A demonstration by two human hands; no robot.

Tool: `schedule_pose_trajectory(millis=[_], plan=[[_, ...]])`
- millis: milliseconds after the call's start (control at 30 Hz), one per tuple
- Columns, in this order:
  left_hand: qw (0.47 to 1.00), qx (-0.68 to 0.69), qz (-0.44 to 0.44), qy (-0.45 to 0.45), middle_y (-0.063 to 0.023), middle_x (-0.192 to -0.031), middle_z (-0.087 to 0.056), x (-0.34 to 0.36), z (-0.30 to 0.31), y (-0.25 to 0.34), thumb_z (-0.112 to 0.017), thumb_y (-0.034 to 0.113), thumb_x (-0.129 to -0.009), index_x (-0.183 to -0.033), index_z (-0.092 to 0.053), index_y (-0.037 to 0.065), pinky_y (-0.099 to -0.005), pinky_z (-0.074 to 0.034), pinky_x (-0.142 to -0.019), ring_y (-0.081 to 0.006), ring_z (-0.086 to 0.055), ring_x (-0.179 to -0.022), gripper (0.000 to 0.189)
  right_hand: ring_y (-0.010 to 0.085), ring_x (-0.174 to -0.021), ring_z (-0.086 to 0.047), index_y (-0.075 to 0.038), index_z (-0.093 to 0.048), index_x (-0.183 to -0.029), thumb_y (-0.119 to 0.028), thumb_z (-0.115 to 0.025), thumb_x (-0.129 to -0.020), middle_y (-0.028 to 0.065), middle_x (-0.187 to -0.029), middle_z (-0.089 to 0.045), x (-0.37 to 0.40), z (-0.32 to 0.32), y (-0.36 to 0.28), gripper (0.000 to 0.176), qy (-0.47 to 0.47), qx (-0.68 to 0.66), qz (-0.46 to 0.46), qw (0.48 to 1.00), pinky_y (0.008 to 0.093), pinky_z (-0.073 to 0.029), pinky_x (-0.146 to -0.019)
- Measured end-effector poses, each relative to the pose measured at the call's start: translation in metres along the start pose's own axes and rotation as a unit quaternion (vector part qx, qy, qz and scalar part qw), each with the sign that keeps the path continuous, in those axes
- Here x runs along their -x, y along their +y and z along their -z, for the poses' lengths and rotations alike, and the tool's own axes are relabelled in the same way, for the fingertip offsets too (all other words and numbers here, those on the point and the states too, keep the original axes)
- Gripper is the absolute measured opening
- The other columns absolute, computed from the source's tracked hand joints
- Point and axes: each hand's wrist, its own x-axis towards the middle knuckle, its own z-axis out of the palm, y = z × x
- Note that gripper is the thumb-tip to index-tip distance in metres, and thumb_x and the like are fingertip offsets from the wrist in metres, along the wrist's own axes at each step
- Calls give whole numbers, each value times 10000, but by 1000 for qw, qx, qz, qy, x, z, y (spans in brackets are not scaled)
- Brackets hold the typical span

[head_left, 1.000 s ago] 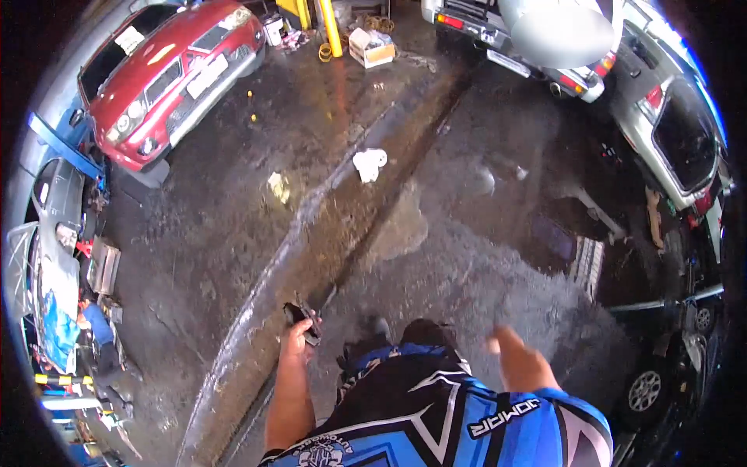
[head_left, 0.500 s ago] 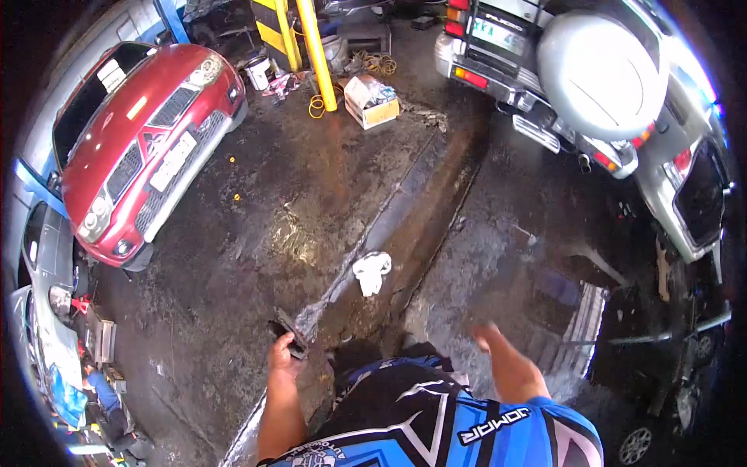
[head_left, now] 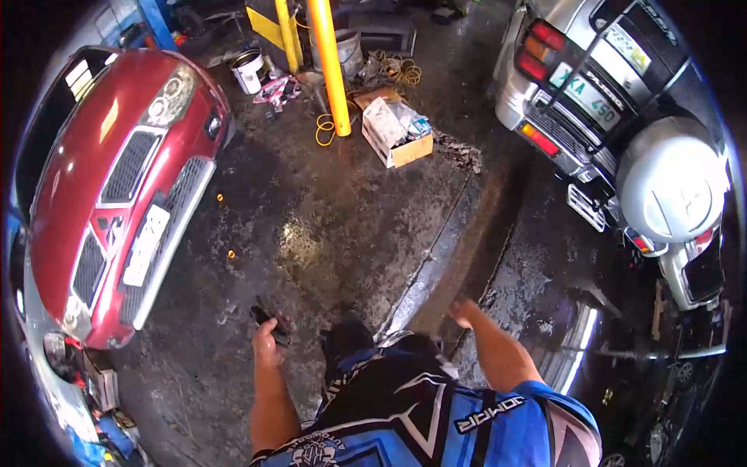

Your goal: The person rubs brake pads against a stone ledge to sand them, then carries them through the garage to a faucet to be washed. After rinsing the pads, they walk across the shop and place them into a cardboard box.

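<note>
My left hand (head_left: pixel 268 341) is closed around a dark, flat object (head_left: pixel 272 325), low on the left of the head view. Its exact kind is too dark to make out. At the lower right, my right hand (head_left: pixel 465 313) hangs over the brown strip of floor (head_left: pixel 467 268), and nothing shows in it. Its fingers are small and blurred. Between the hands, my dark shoe (head_left: pixel 350 331) shows beyond the blue and black shirt (head_left: pixel 420 412).
A red car (head_left: pixel 117 187) stands at left, a silver SUV (head_left: pixel 576 93) at upper right. Ahead are a yellow post (head_left: pixel 329 70), an open cardboard box (head_left: pixel 408 152), a white bucket (head_left: pixel 247 74) and coiled yellow cable (head_left: pixel 401 71). The dark floor (head_left: pixel 342 226) looks wet in patches.
My view has moved forward, bringing the box, post and cars nearer. The white cloth-like thing on the floor has dropped toward my feet and is mostly hidden. My left hand keeps the dark object.
</note>
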Motion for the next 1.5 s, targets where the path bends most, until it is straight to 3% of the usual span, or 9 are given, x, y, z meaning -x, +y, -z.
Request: schedule_pose_trajectory(millis=[100,267,433,567,733,967,1133,1267,1500], plan=[[996,-39,10,-85,-113,-985,-669,-69,-73,62,-633,33,-765,-1088,-611,-34,-395,-554,-779,-285,-668,-871,330,294,-1003,-648,-182,-584,-1334,-317,-485,-988,182,-1065,-677,24,-111,-25,384,-99,-315,-247,911,463,-513,-819],[991,-97,-38,-85,-97,-997,-667,-214,-191,115,-664,59,-728,-1154,-590,22,-393,-547,-773,-272,-669,-868,434,283,-978,-654,-154,-597,-1310,-392,-502,-967,174,-1056,-683,36,51,2,428,-268,-541,-332,725,441,-512,-814],[975,-191,-40,-108,-94,-937,-664,-387,-269,134,-700,142,-690,-1101,-617,23,-389,-542,-729,-269,-664,-823,436,272,-953,-659,-126,-610,-1287,-466,-519,-946,166,-1046,-688,-126,156,151,491,-243,-529,-253,773,418,-512,-810],[961,-272,35,-27,-100,-927,-668,-439,-374,174,-712,160,-675,-1090,-628,16,-388,-548,-704,-269,-661,-814,448,263,-934,-663,-103,-620,-1269,-526,-533,-929,160,-1039,-693,-258,323,326,549,-20,-469,-269,841,400,-511,-806],[967,-213,28,-134,-96,-931,-674,-518,-473,219,-737,118,-690,-1138,-615,12,-390,-555,-710,-266,-665,-782,476,309,-987,-662,-34,-529,-1341,-508,-630,-896,175,-1166,-661,-288,573,442,658,345,-638,-240,645,401,-502,-857],[968,-208,60,-124,-67,-970,-652,-708,-505,221,-764,109,-693,-1174,-601,17,-383,-546,-723,-225,-645,-812,516,221,-940,-650,-24,-531,-1337,-420,-679,-891,144,-1135,-669,-375,614,525,615,222,-557,-373,708,365,-509,-802],[935,-318,92,-126,-73,-952,-659,-730,-620,278,-731,94,-665,-1136,-618,11,-371,-536,-695,-240,-651,-795,491,246,-925,-673,-3,-539,-1328,-388,-725,-858,186,-1103,-686,-431,510,544,635,123,-604,-344,708,371,-532,-765],[940,-307,112,-97,-42,-941,-647,-741,-667,308,-755,97,-635,-1147,-605,41,-344,-523,-662,-209,-638,-766,537,272,-936,-681,3,-554,-1311,-412,-711,-860,213,-1111,-680,-448,546,559,632,111,-649,-399,638,368,-539,-795],[934,-324,150,-12,-56,-797,-657,-786,-630,348,-735,24,-665,-926,-643,26,-344,-526,-595,-220,-634,-641,276,344,-1099,-638,36,-560,-1280,-492,-626,-876,231,-1148,-669,-506,644,604,668,126,-546,-367,743,401,-503,-934]])
